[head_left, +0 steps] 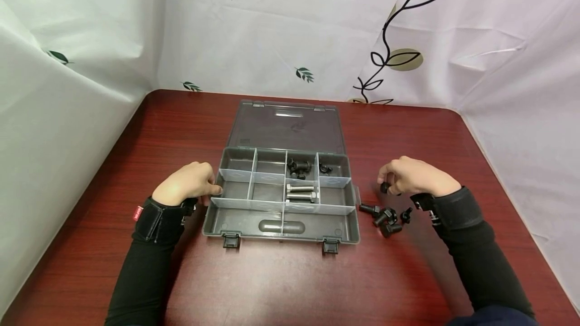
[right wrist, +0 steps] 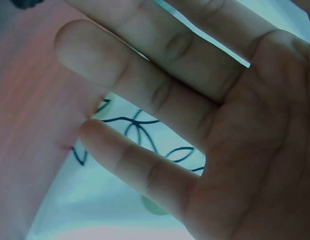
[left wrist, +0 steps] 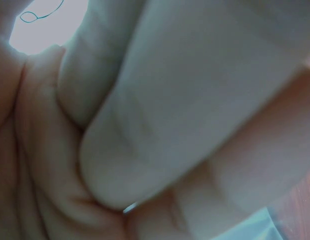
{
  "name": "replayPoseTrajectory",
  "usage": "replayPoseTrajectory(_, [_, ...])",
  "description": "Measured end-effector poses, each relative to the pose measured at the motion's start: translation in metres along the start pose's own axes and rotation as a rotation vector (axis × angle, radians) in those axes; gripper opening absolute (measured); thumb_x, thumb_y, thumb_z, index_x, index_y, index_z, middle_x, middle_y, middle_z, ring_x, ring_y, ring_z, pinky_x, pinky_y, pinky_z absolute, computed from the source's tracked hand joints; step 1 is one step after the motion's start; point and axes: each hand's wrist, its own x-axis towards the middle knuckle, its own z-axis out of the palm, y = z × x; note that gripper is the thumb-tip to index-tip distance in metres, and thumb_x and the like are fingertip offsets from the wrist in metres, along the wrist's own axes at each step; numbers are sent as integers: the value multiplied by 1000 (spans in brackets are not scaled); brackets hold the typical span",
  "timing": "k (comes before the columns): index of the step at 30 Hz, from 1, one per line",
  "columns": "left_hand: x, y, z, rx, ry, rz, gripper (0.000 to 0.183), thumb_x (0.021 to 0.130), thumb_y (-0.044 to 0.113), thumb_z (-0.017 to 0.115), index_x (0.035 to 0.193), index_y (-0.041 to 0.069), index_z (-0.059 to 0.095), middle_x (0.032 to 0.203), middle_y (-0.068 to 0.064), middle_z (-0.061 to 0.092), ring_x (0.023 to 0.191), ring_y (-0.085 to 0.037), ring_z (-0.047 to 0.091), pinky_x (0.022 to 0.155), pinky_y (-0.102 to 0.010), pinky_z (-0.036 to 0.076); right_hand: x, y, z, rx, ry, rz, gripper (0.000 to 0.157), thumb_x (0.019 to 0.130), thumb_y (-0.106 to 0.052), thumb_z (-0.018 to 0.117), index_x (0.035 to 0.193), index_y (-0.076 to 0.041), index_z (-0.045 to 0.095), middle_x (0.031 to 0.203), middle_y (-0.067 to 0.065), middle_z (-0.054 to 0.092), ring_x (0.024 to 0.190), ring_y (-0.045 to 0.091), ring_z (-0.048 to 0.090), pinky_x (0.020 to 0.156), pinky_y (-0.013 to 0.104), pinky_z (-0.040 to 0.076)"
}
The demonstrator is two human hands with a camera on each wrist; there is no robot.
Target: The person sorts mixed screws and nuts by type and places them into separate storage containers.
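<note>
A grey plastic organizer box (head_left: 244, 220) lies with its lid folded back. My left hand (head_left: 188, 182) grips its left wall, thumb on the rim; the left wrist view is filled by curled fingers (left wrist: 160, 115). To the right of the box, my right hand (head_left: 414, 175) pinches a small black bolt (head_left: 384, 187), mostly hidden by the fingers. In the right wrist view the other fingers (right wrist: 90, 52) are extended, and a dark blurred piece shows at the top left corner. Below that hand lie several black bolts (head_left: 390, 229) and a black wing screw (head_left: 406, 215).
Black bolts (head_left: 299, 166) fill part of the third back compartment, small black pieces (head_left: 324, 168) the fourth. Two silver bolts (head_left: 301, 196) lie in the compartment in front. The transparent lid (head_left: 290, 127) rests behind the box on the red-brown table (head_left: 190, 125). White patterned cloth (head_left: 272, 24) surrounds the table.
</note>
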Motion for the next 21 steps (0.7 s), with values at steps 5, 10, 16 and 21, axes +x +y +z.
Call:
replayPoseTrajectory(5, [0,0,0,-1,2,1,23,84,21,62,62,13,64,51,4,57,49,-14,59,58,-31,46,2,-8,-12,-25,4,-2,29,71,-1,62,99,-7,66,75,-6,59,67,8,54,61,31,44])
replayPoseTrajectory(10, [0,0,-1,6,3,4,24,84,22,62,61,14,64,50,5,57,49,-13,59,58,-31,46,5,-15,-19,-61,17,-11,28,70,-3,63,97,-10,66,74,-7,58,67,8,53,60,32,44])
replayPoseTrajectory(16, [-1,0,-1,1,1,-2,24,85,22,62,62,14,64,51,4,57,49,-14,58,59,-31,46,10,-24,-25,-82,34,-37,27,70,-4,65,96,-12,67,74,-8,57,66,7,53,61,32,44])
replayPoseTrajectory(21, [-1,0,0,-5,-6,-1,24,85,22,62,62,14,65,52,4,58,50,-14,58,59,-31,46,14,-34,-29,-88,39,-63,26,71,-4,64,97,-11,66,73,-8,56,66,8,52,62,32,44])
